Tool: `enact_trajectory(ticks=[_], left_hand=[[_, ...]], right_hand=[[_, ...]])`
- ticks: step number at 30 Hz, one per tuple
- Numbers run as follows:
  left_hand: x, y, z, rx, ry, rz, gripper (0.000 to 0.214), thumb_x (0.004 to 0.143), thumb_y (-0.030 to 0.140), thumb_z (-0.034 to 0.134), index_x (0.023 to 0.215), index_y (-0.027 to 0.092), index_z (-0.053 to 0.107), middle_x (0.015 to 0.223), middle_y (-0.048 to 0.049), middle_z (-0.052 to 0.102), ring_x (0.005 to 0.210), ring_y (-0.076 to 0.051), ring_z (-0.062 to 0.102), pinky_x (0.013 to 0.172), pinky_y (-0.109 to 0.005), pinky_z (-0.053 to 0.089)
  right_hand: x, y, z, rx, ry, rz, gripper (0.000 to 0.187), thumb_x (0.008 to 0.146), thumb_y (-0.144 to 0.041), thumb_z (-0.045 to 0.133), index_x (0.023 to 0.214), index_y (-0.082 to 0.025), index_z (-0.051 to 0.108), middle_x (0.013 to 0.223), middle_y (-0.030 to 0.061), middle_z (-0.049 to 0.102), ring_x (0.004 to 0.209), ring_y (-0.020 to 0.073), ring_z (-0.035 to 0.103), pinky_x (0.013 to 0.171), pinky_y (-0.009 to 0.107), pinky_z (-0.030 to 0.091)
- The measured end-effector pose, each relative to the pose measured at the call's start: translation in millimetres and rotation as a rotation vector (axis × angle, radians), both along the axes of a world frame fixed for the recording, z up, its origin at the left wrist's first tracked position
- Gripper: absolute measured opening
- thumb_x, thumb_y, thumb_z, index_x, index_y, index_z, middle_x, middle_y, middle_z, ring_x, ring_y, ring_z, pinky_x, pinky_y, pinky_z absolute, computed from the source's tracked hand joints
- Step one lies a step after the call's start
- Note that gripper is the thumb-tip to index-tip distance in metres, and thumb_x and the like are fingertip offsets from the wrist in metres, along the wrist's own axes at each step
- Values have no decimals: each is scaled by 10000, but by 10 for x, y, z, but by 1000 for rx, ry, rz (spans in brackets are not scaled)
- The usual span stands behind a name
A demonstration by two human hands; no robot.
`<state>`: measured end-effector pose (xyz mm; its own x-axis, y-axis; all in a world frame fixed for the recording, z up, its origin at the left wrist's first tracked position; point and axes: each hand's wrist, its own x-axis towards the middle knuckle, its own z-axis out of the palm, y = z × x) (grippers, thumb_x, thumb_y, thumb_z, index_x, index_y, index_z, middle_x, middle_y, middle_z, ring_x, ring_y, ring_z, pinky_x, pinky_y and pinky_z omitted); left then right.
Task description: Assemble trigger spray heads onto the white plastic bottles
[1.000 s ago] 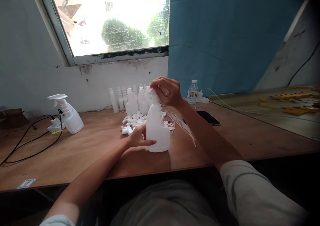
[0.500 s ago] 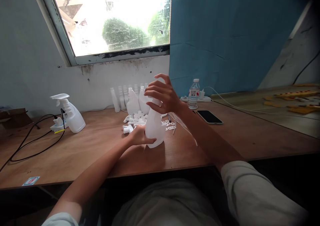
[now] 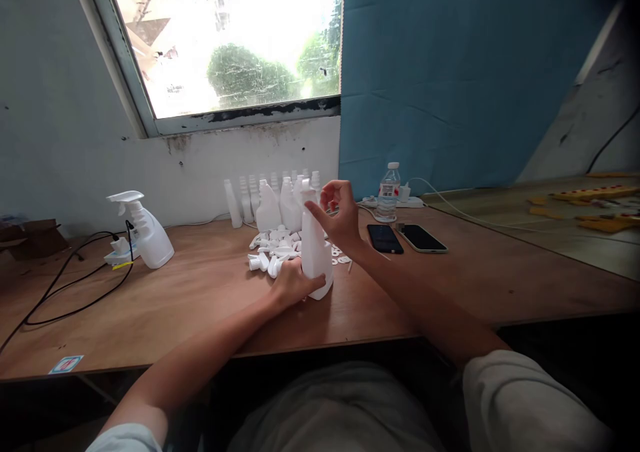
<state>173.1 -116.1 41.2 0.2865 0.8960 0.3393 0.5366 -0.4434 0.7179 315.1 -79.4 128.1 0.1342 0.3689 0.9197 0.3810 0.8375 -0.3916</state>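
Observation:
A white plastic bottle (image 3: 316,255) stands upright on the wooden table (image 3: 200,299) in front of me. My left hand (image 3: 294,285) is closed round its base. My right hand (image 3: 339,217) is beside the bottle's neck, thumb against it, fingers loosely curled and apart, with nothing held. Just behind the bottle lie a pile of white spray heads (image 3: 273,251) and some small white rings (image 3: 343,259).
A row of empty white bottles (image 3: 270,202) lines the wall. A finished spray bottle (image 3: 146,235) stands at left by a power strip (image 3: 116,255) and black cable. A water bottle (image 3: 387,192) and two phones (image 3: 384,239) (image 3: 421,237) sit to the right.
My right hand came off the bottle's top, opened, and now sits beside the neck. The bottle stands a little farther from me. The long white tubes are gone from view, and a second phone shows.

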Motion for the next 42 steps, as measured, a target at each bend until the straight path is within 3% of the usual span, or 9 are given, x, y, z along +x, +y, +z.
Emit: enact_trajectory(ticks=[4, 8, 10, 15, 20, 24, 33, 37, 42], left_hand=[[15, -27, -24, 21, 49, 17, 339, 713, 464, 675, 821, 152, 595, 698, -33, 649, 572, -152, 589, 482, -238, 397], [-81, -39, 25, 176, 144, -42, 405, 741, 562, 638, 763, 169, 544, 633, -11, 579, 568, -144, 545, 520, -252, 376], [-159, -3, 122, 333, 52, -57, 397, 783, 563, 598, 793, 179, 496, 615, 17, 513, 531, -115, 485, 526, -246, 373], [-273, 149, 698, 790, -446, -53, 408, 836, 559, 538, 1034, 222, 421, 1011, -61, 517, 822, -142, 537, 646, -252, 455], [-278, 102, 1448, 642, -146, -130, 414, 776, 498, 656, 1048, 205, 546, 964, -48, 616, 853, -158, 587, 715, -272, 479], [-340, 61, 1791, 463, 84, -222, 313, 751, 404, 704, 954, 169, 667, 942, -63, 681, 850, -173, 622, 726, -280, 503], [-448, 170, 1780, 347, -41, -367, 354, 765, 437, 698, 995, 168, 706, 1022, -80, 705, 925, -188, 663, 773, -272, 537], [-486, 175, 1755, 340, -54, -351, 359, 771, 440, 689, 1010, 173, 708, 1009, -80, 710, 903, -185, 667, 758, -272, 540], [-455, 183, 1741, 344, -51, -334, 338, 775, 411, 691, 1015, 176, 718, 924, -70, 720, 821, -172, 672, 693, -265, 539]], right_hand=[[-108, -48, -62, -172, 131, 114, 403, 740, -480, 717, 946, -226, 481, 806, -7, 570, 693, 134, 558, 621, 262, 447], [-172, -69, -116, -258, 236, 406, 327, 820, -480, 633, 946, -230, 464, 706, -34, 583, 556, 103, 544, 528, 228, 433], [-176, -65, -127, -269, 248, 566, 310, 837, -481, 609, 921, -229, 450, 649, -52, 563, 471, 88, 505, 461, 212, 402], [-188, -48, -98, -324, 203, 852, 273, 877, -469, 538, 851, -217, 436, 574, -60, 528, 413, 97, 501, 397, 206, 373], [-235, -56, -100, -341, 116, 942, 255, 910, -450, 482, 862, -201, 457, 605, -23, 563, 476, 121, 535, 442, 232, 408], [-210, -71, -161, -443, 99, 1042, 322, 818, -416, 607, 1026, -212, 470, 747, -12, 592, 587, 126, 559, 545, 252, 457], [-100, -40, -154, -627, 122, 1256, 260, 760, -324, 571, 955, -152, 570, 834, 64, 645, 801, 209, 639, 790, 361, 495], [-43, -40, -100, -761, 73, 1338, 358, 776, -326, 503, 1061, -119, 564, 909, 101, 655, 827, 235, 648, 781, 395, 501], [-80, -92, -102, -704, 120, 1332, 339, 787, -311, 443, 1074, -147, 517, 810, 62, 639, 682, 194, 618, 685, 383, 518]])
